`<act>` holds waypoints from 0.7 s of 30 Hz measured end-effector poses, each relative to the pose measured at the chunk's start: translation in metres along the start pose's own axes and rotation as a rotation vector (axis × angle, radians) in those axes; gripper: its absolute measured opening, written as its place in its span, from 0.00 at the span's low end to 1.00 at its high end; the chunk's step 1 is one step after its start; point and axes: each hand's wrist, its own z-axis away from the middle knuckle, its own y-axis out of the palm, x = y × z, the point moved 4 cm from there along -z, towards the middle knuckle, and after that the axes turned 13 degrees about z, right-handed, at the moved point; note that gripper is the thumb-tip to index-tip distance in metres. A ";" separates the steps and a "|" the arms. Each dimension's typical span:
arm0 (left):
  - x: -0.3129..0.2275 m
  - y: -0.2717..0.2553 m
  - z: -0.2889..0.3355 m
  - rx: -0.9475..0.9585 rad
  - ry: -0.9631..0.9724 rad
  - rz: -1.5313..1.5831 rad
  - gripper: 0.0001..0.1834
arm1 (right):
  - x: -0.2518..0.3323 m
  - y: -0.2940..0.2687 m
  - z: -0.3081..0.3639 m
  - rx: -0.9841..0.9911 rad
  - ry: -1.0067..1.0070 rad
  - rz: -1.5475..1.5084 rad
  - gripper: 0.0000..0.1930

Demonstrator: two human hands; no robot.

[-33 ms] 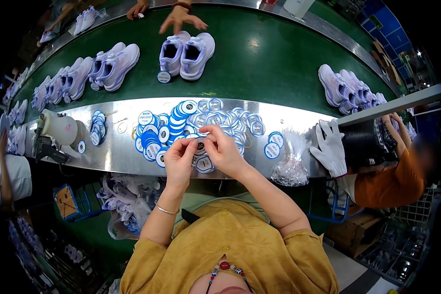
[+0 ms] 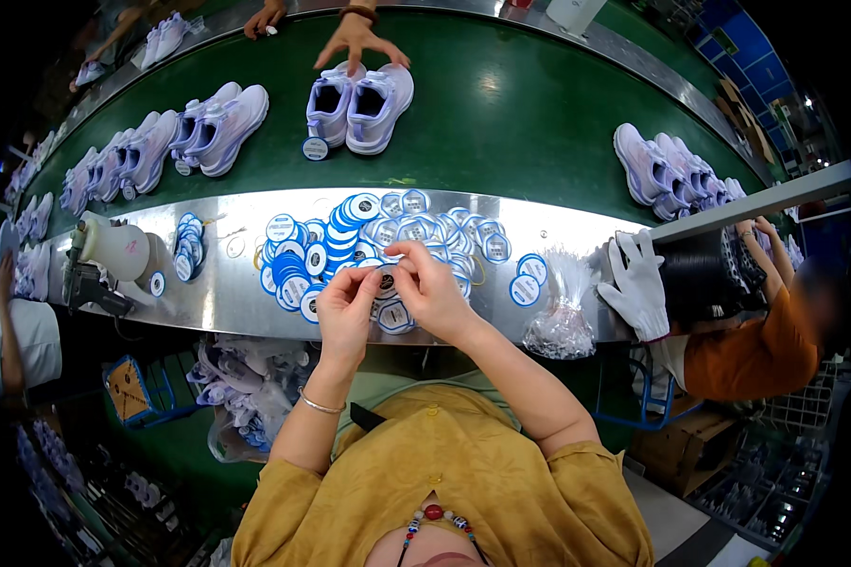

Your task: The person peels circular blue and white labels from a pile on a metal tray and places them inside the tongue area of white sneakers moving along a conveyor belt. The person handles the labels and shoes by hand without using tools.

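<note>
My left hand (image 2: 347,307) and my right hand (image 2: 433,291) meet over the near edge of a metal ledge, fingertips pinched. Between them is a round hang tag (image 2: 388,283) with a dark centre, held at both sides; any string on it is too small to make out. Behind and around my fingers spreads a pile of round blue-and-white hang tags (image 2: 293,262). Beyond the ledge, a pair of pale lilac sneakers (image 2: 369,128) stands on the green belt with a round tag (image 2: 315,148) at one heel. Another person's hand (image 2: 357,40) touches the toes of that pair.
Several sneakers (image 2: 222,132) line the belt at left, more (image 2: 648,165) at right. On the ledge lie a tagging gun (image 2: 99,291), a smaller tag stack (image 2: 188,248), a bundle of clear plastic fasteners (image 2: 563,321) and a white glove (image 2: 636,288). A person in orange (image 2: 752,354) works at right.
The other person's hand has come down and slightly right onto the toes of the sneaker pair. My own hands look unmoved.
</note>
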 end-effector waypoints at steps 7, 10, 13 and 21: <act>-0.004 -0.002 0.001 0.003 0.027 -0.040 0.07 | 0.002 0.003 0.001 -0.038 -0.058 0.134 0.10; 0.006 -0.009 -0.002 0.012 -0.098 0.183 0.07 | 0.004 0.003 0.003 -0.005 -0.073 0.103 0.09; -0.001 -0.002 -0.003 0.042 -0.155 0.205 0.03 | 0.002 0.004 0.003 0.048 -0.073 0.096 0.09; -0.006 -0.005 -0.011 0.069 -0.277 0.257 0.04 | 0.003 0.008 -0.002 0.107 -0.065 -0.033 0.08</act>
